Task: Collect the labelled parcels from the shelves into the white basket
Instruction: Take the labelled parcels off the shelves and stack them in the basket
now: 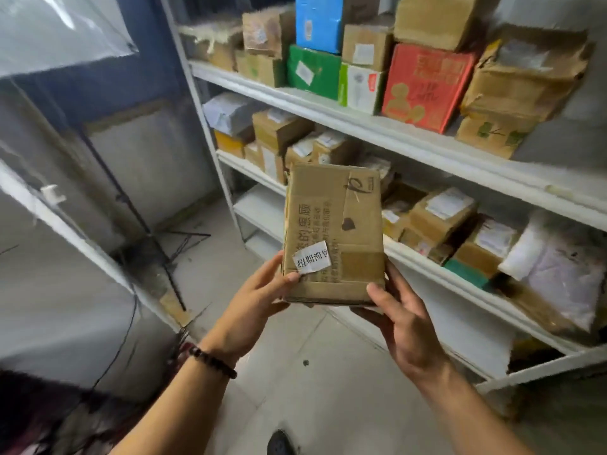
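Note:
A flat brown cardboard parcel (333,231) with a small white label (311,256) stuck near its lower left is held up in front of the shelves. My left hand (253,303) grips its lower left corner, thumb on the front beside the label. My right hand (402,320) grips its lower right corner, thumb on the front face. The white basket is not in view.
White metal shelves (410,139) run along the right, packed with cardboard boxes, a red box (423,87), a green box (313,72), a blue box (317,23) and white bags (558,267). A tripod stand (157,244) stands on the tiled floor at left, beside plastic sheeting.

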